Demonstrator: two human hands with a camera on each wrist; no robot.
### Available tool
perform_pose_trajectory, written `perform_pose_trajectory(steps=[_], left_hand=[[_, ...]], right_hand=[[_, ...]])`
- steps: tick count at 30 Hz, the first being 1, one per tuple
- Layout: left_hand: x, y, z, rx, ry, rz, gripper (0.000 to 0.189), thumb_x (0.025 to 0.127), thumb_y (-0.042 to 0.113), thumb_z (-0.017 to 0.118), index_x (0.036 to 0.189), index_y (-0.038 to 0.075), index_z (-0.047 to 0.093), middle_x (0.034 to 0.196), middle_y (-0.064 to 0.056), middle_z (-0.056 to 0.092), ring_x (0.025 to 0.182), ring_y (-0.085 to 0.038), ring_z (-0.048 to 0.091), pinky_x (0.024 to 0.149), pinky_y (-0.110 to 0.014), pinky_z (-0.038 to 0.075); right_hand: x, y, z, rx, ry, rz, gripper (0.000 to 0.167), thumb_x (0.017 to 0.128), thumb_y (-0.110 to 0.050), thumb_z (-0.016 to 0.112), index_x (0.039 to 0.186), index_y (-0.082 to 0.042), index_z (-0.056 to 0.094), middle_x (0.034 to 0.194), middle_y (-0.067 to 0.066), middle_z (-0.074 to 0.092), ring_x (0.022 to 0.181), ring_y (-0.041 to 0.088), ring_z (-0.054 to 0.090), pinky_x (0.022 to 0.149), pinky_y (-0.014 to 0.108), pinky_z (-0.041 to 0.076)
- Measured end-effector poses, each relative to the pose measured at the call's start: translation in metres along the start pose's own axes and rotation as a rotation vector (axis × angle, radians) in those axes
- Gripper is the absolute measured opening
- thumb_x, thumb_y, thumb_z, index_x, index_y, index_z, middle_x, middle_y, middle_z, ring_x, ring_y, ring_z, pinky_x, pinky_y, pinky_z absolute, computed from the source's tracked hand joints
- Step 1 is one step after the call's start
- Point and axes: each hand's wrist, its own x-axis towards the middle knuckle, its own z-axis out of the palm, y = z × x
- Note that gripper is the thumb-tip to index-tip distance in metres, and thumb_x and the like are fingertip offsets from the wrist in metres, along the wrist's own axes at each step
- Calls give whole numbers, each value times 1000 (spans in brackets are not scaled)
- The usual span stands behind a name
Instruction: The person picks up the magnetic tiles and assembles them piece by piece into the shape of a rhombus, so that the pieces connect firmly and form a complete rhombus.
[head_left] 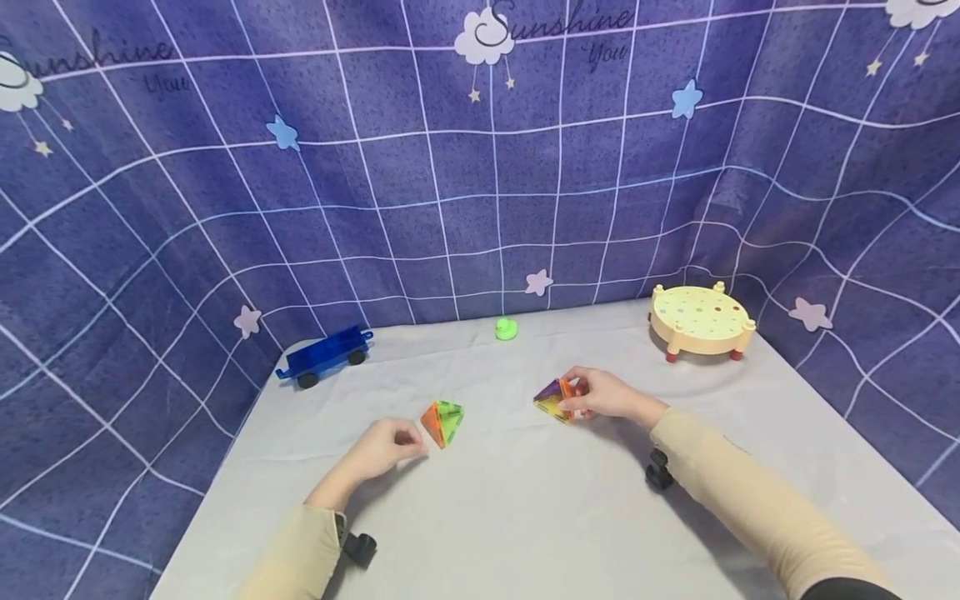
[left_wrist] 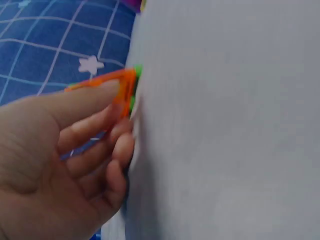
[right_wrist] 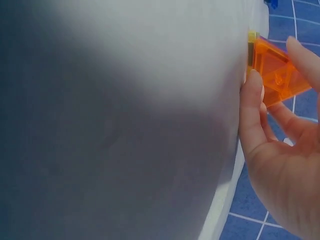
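Note:
A pyramid of translucent magnetic tiles in green and orange (head_left: 447, 422) stands on the left half of the white-covered table. My left hand (head_left: 381, 452) is just beside its near left side, fingers loosely bent; the head view shows a small gap between them. In the left wrist view the thumb (left_wrist: 87, 102) overlaps the orange tile (left_wrist: 128, 82). To the right, my right hand (head_left: 603, 394) grips a second magnetic-tile pyramid, purple, yellow and orange (head_left: 553, 403), by its orange side. The right wrist view has its orange tile (right_wrist: 274, 70) between thumb and fingers.
At the back left is a blue toy trailer (head_left: 326, 354) with black wheels. A small green duck (head_left: 506, 329) sits at the back middle. A round cream pegboard stand (head_left: 701, 321) with red feet is at the back right. A blue patterned curtain (head_left: 480, 183) hangs behind.

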Motion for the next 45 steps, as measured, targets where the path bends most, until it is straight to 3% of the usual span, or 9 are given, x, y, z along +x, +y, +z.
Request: perform_pose_trajectory(steps=[2,5,10,15,22,28,32,37,45], left_hand=[[5,-4,-2,7,68,-72,16,85,17,83,90,11,68,85,3,68,77,-12,61,68,-29,50],[13,-6,-2,-17,114,-138,36,83,21,86,110,5,67,99,-5,71,86,-19,66,71,-32,53],[23,-6,0,-42,85,-107,54,83,21,86,130,5,65,120,-13,70,101,-30,69,84,-45,56],[27,-4,2,-59,69,-61,49,83,16,86,126,3,68,115,-11,71,96,-26,68,86,-47,54],[34,2,10,-36,97,-27,46,82,16,87,122,1,70,108,-10,73,90,-23,69,85,-44,55],[49,16,23,2,97,-6,42,82,22,87,117,5,73,103,-8,73,87,-19,68,81,-41,56],[56,22,33,10,135,-17,39,80,23,89,113,7,76,99,-5,74,84,-18,67,79,-40,56],[62,28,43,23,201,9,36,77,20,90,108,6,77,97,-6,74,85,-21,69,79,-41,57],[67,40,49,18,214,7,31,76,22,90,103,11,79,92,1,76,86,-18,71,82,-40,56]], right_hand=[[0,3,-2,-9,-15,-25,53,87,-18,82,129,3,57,90,10,61,65,16,61,58,30,53],[-1,7,-5,-60,-36,-89,59,84,-18,84,131,5,57,94,11,63,77,19,61,69,31,52],[-2,11,-11,-130,-47,-192,63,80,-14,87,132,6,59,107,16,64,94,28,60,86,42,50],[-4,12,-12,-130,-25,-208,63,77,-9,88,132,5,61,115,17,61,96,31,62,89,49,52],[-1,13,-9,-166,28,-235,53,76,-10,88,123,2,66,112,11,62,97,33,61,91,50,50],[3,10,-6,-236,9,-237,57,78,-16,89,127,0,65,103,6,61,91,26,59,84,40,50],[5,6,-3,-288,-15,-237,55,80,-24,88,126,-1,68,95,4,56,87,20,54,80,34,47],[7,-1,1,-311,-2,-256,48,79,-23,89,116,1,71,93,2,58,85,19,55,79,34,49],[12,-10,5,-315,29,-247,39,80,-22,88,109,-1,72,95,0,72,84,11,62,82,35,53]])
